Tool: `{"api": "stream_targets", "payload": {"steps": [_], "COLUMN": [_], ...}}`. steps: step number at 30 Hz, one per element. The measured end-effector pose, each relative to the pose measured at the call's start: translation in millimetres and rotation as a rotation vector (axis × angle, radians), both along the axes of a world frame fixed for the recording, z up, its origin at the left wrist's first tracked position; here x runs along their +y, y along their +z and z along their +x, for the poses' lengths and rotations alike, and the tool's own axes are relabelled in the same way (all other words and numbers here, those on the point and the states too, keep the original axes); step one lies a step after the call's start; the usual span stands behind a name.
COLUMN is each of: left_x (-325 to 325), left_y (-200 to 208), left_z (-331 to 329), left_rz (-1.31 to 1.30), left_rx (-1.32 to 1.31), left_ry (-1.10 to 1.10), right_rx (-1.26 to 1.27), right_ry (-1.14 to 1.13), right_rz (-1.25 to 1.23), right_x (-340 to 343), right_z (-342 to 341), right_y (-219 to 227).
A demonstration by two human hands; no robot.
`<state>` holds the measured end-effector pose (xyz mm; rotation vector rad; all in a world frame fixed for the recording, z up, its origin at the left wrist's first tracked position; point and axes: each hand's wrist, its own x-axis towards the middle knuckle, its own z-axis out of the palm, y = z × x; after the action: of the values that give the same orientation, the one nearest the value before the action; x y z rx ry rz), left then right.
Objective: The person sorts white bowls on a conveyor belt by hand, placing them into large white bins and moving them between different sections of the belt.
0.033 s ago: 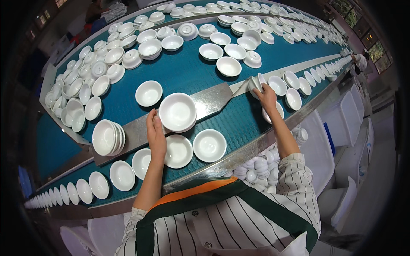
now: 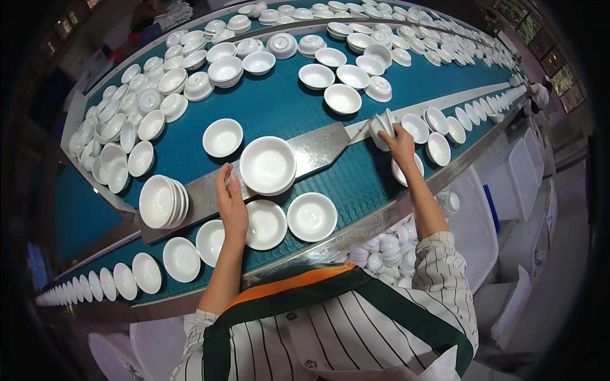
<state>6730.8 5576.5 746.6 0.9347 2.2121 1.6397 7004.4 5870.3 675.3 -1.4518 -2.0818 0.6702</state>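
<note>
My left hand (image 2: 230,202) is raised beside a white bowl (image 2: 268,164) that sits on the metal plate (image 2: 206,198). Its fingers are stretched out and hold nothing; whether a fingertip touches the bowl's rim I cannot tell. At the plate's far right end, my right hand (image 2: 399,145) grips white bowls (image 2: 379,131) tipped on their side, seemingly more than one nested together. Below my right wrist, another white bowl (image 2: 406,173) is partly covered by the forearm. A leaning stack of white bowls (image 2: 162,202) rests on the plate's left end.
A row of single bowls (image 2: 182,260) runs along the near blue belt (image 2: 356,184). Many bowls crowd the wide belt (image 2: 267,101) beyond the plate. More bowls (image 2: 389,251) are heaped below the belt's metal edge. White bins (image 2: 508,181) stand at the right.
The bowls in my right hand have tilted further, with their bases turned more toward me. My left hand has shifted very slightly left of the bowl. The whole view has moved a little.
</note>
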Motion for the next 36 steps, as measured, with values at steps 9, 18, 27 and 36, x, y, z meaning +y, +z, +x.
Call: {"api": "stream_targets", "payload": {"steps": [9, 18, 27, 36], "left_x": [-24.7, 47.2, 81.6, 79.5], "left_y": [11.7, -25.3, -51.7, -52.3], "left_z": [68.1, 106.8, 133.8, 138.2], "left_rz": [-0.151, -0.236, -0.536, -0.521], "left_rx": [0.517, 0.545, 0.561, 0.575], "left_ry": [-0.264, -0.496, -0.451, -0.313], "right_rx": [0.052, 0.51, 0.343, 0.241], "right_ry": [0.519, 0.409, 0.807, 0.254], "right_rz": [0.24, -0.203, 0.515, 0.35], "right_x": [-125.4, -107.0, -66.1, -6.2], "right_z": [18.1, 17.9, -55.7, 72.5], "right_y": [11.2, 60.5, 64.0, 11.3]}}
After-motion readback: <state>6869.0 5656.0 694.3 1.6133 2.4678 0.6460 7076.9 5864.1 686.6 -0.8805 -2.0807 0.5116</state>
